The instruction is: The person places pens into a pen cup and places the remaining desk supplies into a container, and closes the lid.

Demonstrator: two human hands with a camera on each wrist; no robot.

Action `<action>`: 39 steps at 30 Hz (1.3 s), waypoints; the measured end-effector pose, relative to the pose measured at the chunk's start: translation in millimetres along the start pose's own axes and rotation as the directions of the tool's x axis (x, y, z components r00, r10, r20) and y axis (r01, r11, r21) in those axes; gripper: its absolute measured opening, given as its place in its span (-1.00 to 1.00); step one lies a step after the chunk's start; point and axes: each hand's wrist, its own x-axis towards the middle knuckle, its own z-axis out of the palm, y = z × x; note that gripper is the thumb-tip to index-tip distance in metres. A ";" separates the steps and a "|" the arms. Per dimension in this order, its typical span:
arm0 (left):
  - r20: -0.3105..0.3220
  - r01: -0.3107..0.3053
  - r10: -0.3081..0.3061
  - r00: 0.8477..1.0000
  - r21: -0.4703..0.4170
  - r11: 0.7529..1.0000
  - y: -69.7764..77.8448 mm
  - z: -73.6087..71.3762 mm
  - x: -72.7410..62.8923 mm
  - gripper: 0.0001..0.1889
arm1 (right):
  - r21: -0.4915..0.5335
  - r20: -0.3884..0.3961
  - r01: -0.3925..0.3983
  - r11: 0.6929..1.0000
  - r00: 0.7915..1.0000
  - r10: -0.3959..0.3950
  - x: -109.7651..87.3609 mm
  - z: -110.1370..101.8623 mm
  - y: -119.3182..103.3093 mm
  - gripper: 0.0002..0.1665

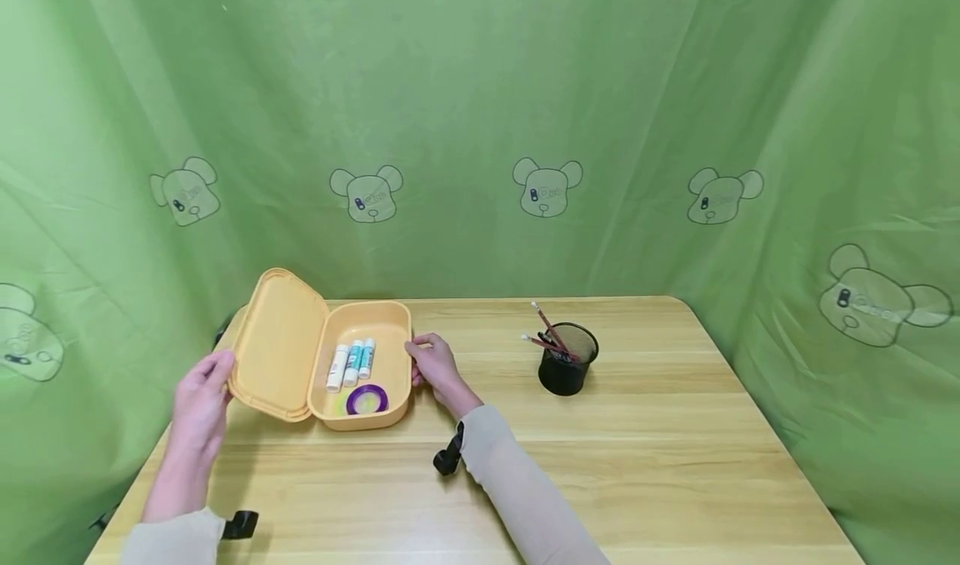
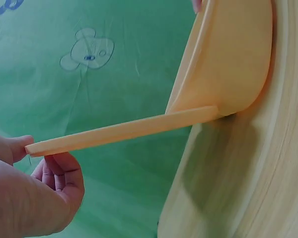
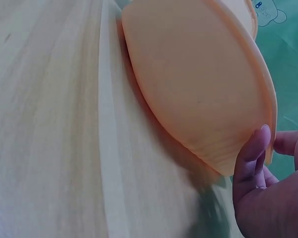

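A light-orange plastic box (image 1: 397, 357) stands at the left of the table with its hinged lid (image 1: 277, 344) swung up and out to the left. My left hand (image 1: 201, 402) pinches the lid's outer edge, thumb on one face and curled fingers on the other, as the left wrist view shows. On the opposite side, my right hand (image 1: 437, 369) grips the right wall (image 3: 198, 84) at the rim between thumb and fingers. Inside lie three white-and-teal glue sticks (image 1: 352, 365) side by side, and in front of them a purple ring like a tape roll (image 1: 367, 400).
A black mesh pen cup (image 1: 564, 375) with several pencils (image 1: 553, 332) leaning in it stands right of the box. The wooden table (image 1: 637, 457) runs back to a green curtain (image 1: 465, 248) printed with bear heads, which also hangs along both sides.
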 end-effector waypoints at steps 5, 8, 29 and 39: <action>-0.081 -0.010 0.021 0.996 0.130 0.991 -2.5 18.3 -1.5 -0.90 | 0.011 0.013 -0.004 1.000 1.000 0.004 -0.3 -1.2 2.0 -0.68; -0.109 -0.022 0.049 0.993 0.239 0.971 -6.1 30.3 -2.4 -0.77 | 0.030 0.026 -0.008 1.000 1.000 0.007 -0.1 -2.5 2.1 -0.69; 0.003 -0.133 0.167 0.986 0.622 0.772 -42.5 90.4 -13.7 -0.57 | 0.112 0.084 -0.026 0.993 0.996 0.016 3.8 -6.8 6.3 -0.74; 0.122 -0.306 0.321 0.939 0.720 0.623 -67.6 109.5 -18.1 -0.63 | 0.129 0.096 -0.015 0.991 0.995 0.003 3.8 -5.8 6.1 -0.74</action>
